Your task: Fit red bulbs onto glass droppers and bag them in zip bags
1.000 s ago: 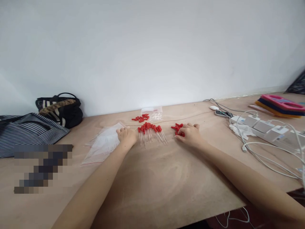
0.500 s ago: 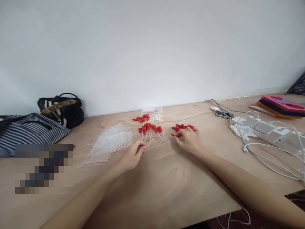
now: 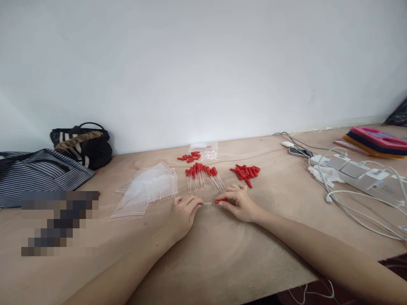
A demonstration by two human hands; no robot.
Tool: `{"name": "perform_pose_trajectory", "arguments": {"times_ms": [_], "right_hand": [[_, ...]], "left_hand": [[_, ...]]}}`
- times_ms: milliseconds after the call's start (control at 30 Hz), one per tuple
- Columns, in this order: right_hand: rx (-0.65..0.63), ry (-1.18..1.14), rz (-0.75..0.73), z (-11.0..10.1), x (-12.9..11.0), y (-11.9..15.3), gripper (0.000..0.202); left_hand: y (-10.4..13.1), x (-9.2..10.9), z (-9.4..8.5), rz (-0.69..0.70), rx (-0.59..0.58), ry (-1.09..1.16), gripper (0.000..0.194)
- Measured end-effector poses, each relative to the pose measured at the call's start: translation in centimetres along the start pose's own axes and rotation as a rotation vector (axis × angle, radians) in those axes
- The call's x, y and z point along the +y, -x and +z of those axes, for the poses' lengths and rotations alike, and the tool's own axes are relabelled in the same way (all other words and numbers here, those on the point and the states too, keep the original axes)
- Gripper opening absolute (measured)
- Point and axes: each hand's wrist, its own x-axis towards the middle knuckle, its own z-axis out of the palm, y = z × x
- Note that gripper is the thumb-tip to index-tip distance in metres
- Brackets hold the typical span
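Observation:
My left hand (image 3: 187,212) is closed on a thin clear glass tube (image 3: 207,203), whose end points right. Facing it, my right hand (image 3: 239,203) pinches a red rubber dropper bulb (image 3: 220,200). A small gap separates the tube's end from the bulb. Beyond my hands lies a row of droppers (image 3: 203,171) with red bulbs on clear tubes. A heap of loose red bulbs (image 3: 246,172) rests just past my right hand. To the left, clear zip bags (image 3: 130,199) lie spread, with several clear tubes (image 3: 162,186) on or in them.
More red bulbs (image 3: 190,156) and a clear bag (image 3: 211,146) lie near the wall. A white power strip (image 3: 365,178) with cables and a tissue (image 3: 326,174) is at right. Foam pads (image 3: 378,140) stand behind it; a striped bag (image 3: 41,173) and a black bag (image 3: 98,150) sit left.
My right hand has moved left and nearer from the heap, carrying a red bulb. My left hand has turned palm down, and its tube now points level toward the bulb.

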Motion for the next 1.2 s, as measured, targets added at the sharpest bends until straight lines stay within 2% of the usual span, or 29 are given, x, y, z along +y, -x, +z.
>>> {"name": "perform_pose_trajectory", "arguments": {"times_ms": [433,700,900,1200], "right_hand": [[-0.017,-0.203,-0.016,0.5,-0.3,-0.1,0.01],[0.059,-0.289,-0.036,1.3,0.3,0.0,0.008],[0.141,-0.255,-0.039,1.4,-0.2,0.2,0.009],[0.133,-0.209,-0.056,1.4,-1.0,0.3,0.008]], "left_hand": [[0.1,0.5,0.1,0.07,0.043,0.034,0.023],[0.2,0.8,0.5,0.131,0.136,0.091,0.022],[0.3,1.1,0.7,0.167,0.202,0.086,0.019],[0.2,1.5,0.5,0.188,0.206,0.081,0.018]]}}
